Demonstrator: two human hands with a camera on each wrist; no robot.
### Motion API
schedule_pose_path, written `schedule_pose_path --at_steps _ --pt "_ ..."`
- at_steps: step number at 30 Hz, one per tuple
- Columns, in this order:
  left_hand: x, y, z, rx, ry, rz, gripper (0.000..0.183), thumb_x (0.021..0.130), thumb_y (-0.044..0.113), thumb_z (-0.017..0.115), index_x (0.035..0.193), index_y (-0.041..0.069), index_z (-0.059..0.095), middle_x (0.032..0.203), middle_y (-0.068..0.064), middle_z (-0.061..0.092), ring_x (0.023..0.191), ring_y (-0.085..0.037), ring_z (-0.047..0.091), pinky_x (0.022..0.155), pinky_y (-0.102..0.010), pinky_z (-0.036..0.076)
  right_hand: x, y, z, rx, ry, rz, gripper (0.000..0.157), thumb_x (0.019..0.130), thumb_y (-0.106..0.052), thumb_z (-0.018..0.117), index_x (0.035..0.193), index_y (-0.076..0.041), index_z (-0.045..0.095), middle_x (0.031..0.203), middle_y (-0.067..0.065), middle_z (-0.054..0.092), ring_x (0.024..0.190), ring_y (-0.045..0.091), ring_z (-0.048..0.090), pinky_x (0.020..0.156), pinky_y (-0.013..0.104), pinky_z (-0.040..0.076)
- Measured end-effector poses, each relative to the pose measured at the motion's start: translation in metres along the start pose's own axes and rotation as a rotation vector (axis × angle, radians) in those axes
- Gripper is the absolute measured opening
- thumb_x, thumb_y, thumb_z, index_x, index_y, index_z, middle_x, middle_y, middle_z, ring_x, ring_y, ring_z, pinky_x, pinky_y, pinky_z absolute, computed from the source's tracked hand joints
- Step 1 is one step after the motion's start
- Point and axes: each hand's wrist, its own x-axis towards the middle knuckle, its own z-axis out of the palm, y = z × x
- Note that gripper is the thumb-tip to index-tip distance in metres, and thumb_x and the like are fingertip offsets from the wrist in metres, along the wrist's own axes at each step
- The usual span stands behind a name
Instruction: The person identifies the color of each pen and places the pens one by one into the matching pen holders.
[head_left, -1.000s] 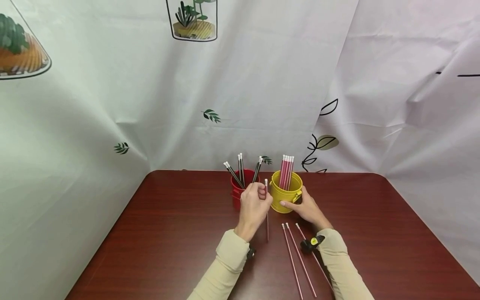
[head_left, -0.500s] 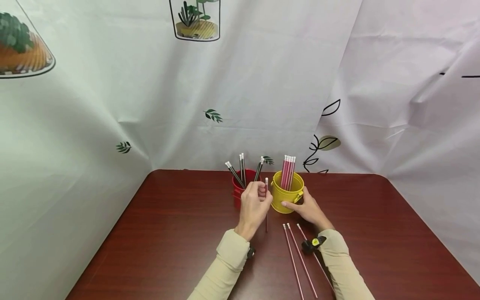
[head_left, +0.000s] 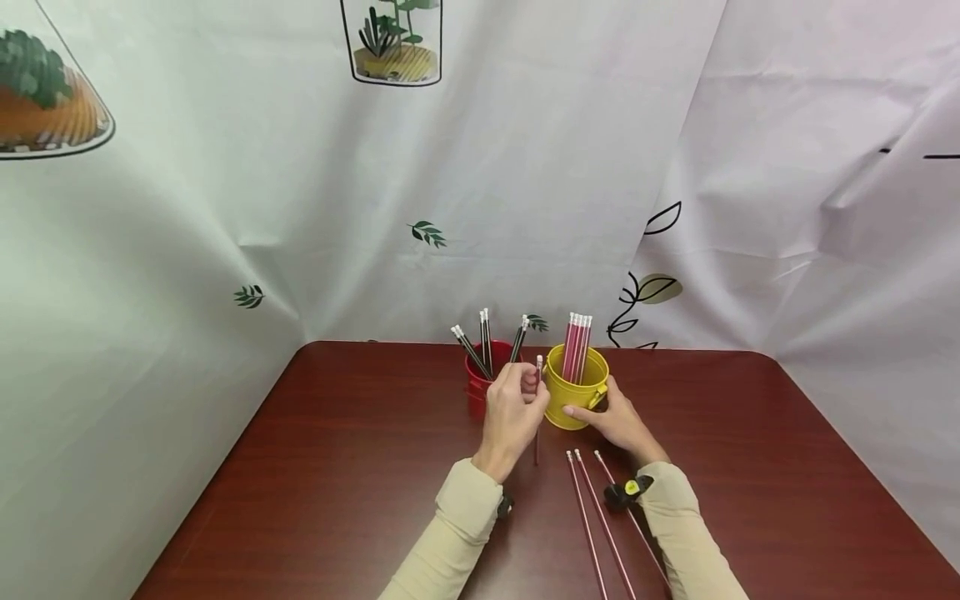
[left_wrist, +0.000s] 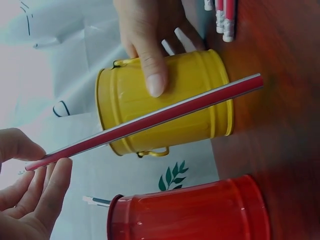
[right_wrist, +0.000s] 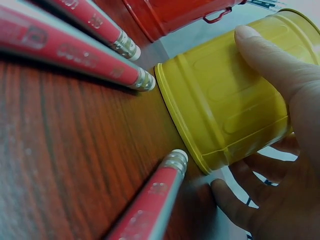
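Between thumb and fingertips, my left hand (head_left: 513, 417) pinches a red pencil (left_wrist: 150, 120) near its upper end. The pencil stands nearly upright in front of the gap between the two pails in the head view, and in the left wrist view it crosses in front of the yellow pail (head_left: 566, 408). My right hand (head_left: 618, 421) grips that pail from its right side, thumb on the near wall and fingers round the back. Several red pencils (head_left: 576, 350) with white erasers stand inside the yellow pail.
Left of the yellow pail stands a red pail (head_left: 477, 396) with several black pencils (head_left: 486, 342). Three red pencils (head_left: 588, 521) lie on the brown table (head_left: 337, 467), one partly under my right wrist. A white printed cloth (head_left: 525, 167) hangs behind the table.
My left hand has lifted the pencil slightly and shifted it a little right, closer to the yellow pail. My right hand keeps its hold on the pail.
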Motion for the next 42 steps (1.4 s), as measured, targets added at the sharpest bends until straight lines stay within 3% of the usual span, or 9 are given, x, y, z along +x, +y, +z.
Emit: schedule_pose_path --at_steps 8,21,26,35,42 --pt "0.021 0.009 -0.003 -0.007 -0.017 0.053 0.015 0.079 0.001 0.064 0.092 0.0 0.058 0.083 -0.008 0.057 0.069 -0.012 0.061 0.062 -0.012 0.05 -0.001 -0.001 0.001 -0.005 -0.003 0.005 0.092 0.066 -0.052 0.076 0.135 -0.016 0.028 0.123 0.013 0.051 0.112 0.029 0.047 0.099 0.05 0.034" --pt "0.083 0.034 -0.006 -0.053 -0.054 0.198 0.013 0.079 -0.001 0.059 0.092 -0.002 0.057 0.083 -0.009 0.056 0.073 -0.014 0.059 0.064 -0.009 0.048 -0.001 0.001 0.0 -0.016 0.0 0.013 0.09 0.066 -0.051 0.076 0.134 -0.014 0.029 0.12 0.014 0.053 0.114 0.03 0.047 0.1 0.05 0.033" --pt "0.1 0.039 -0.006 -0.058 -0.043 0.233 0.013 0.081 0.0 0.059 0.093 -0.003 0.057 0.085 -0.01 0.057 0.074 -0.015 0.059 0.065 -0.01 0.048 -0.001 0.001 0.0 -0.005 -0.007 0.012 0.09 0.066 -0.052 0.076 0.134 -0.017 0.029 0.121 0.013 0.053 0.113 0.029 0.047 0.099 0.05 0.034" --pt "0.109 0.042 -0.001 -0.056 -0.041 0.22 0.015 0.081 0.0 0.057 0.096 -0.002 0.058 0.087 -0.009 0.057 0.078 -0.015 0.058 0.067 -0.009 0.047 0.001 0.003 0.0 0.006 0.002 -0.012 0.087 0.065 -0.051 0.077 0.131 -0.017 0.032 0.117 0.012 0.055 0.109 0.028 0.049 0.096 0.046 0.036" --pt "0.108 0.037 0.005 -0.045 -0.082 0.238 0.016 0.084 0.001 0.056 0.099 -0.002 0.056 0.089 -0.01 0.056 0.077 -0.015 0.06 0.068 -0.01 0.047 0.0 0.002 0.0 -0.002 0.001 -0.013 0.085 0.064 -0.052 0.077 0.129 -0.016 0.034 0.115 0.012 0.056 0.106 0.028 0.051 0.094 0.045 0.037"
